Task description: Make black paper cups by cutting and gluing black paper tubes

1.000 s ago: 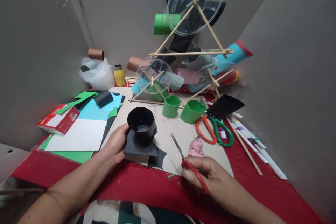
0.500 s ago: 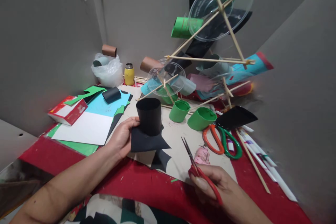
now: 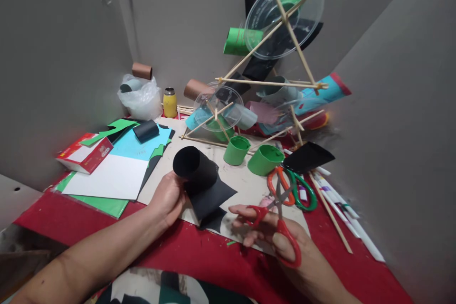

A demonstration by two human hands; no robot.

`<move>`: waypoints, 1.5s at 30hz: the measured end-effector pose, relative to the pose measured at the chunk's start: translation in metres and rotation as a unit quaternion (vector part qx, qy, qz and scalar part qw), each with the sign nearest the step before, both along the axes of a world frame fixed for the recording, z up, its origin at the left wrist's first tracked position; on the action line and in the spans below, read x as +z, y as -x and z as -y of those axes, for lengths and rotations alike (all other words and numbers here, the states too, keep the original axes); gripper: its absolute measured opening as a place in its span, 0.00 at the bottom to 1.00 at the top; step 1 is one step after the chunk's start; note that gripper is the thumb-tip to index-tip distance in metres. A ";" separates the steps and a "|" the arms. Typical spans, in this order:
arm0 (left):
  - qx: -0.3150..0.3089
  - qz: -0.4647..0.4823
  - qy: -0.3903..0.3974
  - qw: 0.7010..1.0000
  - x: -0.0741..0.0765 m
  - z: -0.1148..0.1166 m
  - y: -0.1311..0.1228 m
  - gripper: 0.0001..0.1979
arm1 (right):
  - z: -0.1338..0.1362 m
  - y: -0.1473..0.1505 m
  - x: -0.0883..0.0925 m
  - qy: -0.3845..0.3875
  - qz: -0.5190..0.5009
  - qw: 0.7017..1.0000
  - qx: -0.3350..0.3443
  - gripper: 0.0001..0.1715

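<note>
My left hand (image 3: 169,199) is closed on a black paper tube (image 3: 201,168) that stands on a piece of black paper. The tube leans left, its dark mouth turned toward me. Below its jagged edge, another scrap of black paper (image 3: 213,219) lies on the pale board. In my right hand (image 3: 274,232) are red-handled scissors (image 3: 280,199), with fingers through the loops and the blades spread apart, pointing up and away from the black paper. A pink lump (image 3: 268,203) is partly hidden behind the scissors.
Two green paper tubes (image 3: 265,159) stand beyond, beside larger scissors with orange and green handles (image 3: 302,192). Frames of sticks with clear plastic discs (image 3: 256,23) rise behind. Coloured sheets (image 3: 107,175) and a red box (image 3: 85,152) lie left; white tubes (image 3: 366,237) and a stick lie right.
My left hand has tipped the black tube to the left, turning its mouth toward me. The scissors in my right hand have opened and swung upright. The view has shifted slightly.
</note>
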State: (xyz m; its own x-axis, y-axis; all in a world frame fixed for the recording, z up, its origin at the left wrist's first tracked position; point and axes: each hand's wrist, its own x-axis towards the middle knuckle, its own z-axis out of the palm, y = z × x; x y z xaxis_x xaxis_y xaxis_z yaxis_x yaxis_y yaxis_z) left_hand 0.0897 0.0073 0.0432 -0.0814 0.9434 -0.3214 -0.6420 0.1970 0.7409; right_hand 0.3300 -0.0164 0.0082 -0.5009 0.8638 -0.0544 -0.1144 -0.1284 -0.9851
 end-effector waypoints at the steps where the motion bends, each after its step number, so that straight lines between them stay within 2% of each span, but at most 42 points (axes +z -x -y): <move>1: 0.001 -0.004 -0.002 1.000 -0.001 0.001 -0.003 0.08 | 0.001 0.002 0.001 -0.006 0.002 1.000 -0.004 0.34; 7: -0.031 -0.023 0.005 0.999 -0.005 0.009 -0.008 0.11 | 0.002 0.010 0.010 0.007 0.058 0.998 -0.039 0.33; 13: -0.075 -0.038 0.025 0.996 0.001 0.009 0.002 0.11 | -0.005 0.000 0.013 -0.002 0.108 0.991 -0.075 0.32; 18: -0.171 -0.051 0.003 0.984 0.007 0.009 0.014 0.12 | -0.010 -0.010 0.011 0.033 0.042 0.995 -0.079 0.30; 21: -0.205 -0.018 0.000 0.979 0.008 0.008 0.020 0.12 | -0.013 -0.015 0.009 0.048 -0.020 0.996 -0.076 0.24; 24: -0.234 0.022 0.029 0.972 0.004 0.008 0.022 0.16 | -0.014 -0.018 0.007 0.035 -0.071 0.994 -0.068 0.23; 29: -0.257 0.015 0.060 0.964 -0.006 0.010 0.019 0.15 | -0.014 -0.017 0.010 -0.003 -0.004 0.999 -0.049 0.20; 32: -0.293 -0.011 0.067 0.954 -0.008 0.012 0.015 0.18 | -0.014 -0.014 0.016 -0.011 0.035 0.999 -0.037 0.17; 34: -0.310 -0.022 0.071 0.948 -0.007 0.014 0.012 0.19 | -0.014 -0.012 0.018 -0.015 0.046 0.998 -0.029 0.18; 39: -0.291 -0.005 0.079 0.953 -0.008 0.017 0.007 0.15 | -0.015 -0.009 0.022 -0.066 0.077 0.995 -0.015 0.31; 45: -0.333 -0.021 0.094 0.938 -0.011 0.018 0.009 0.14 | -0.015 -0.007 0.025 -0.066 0.086 0.994 -0.012 0.30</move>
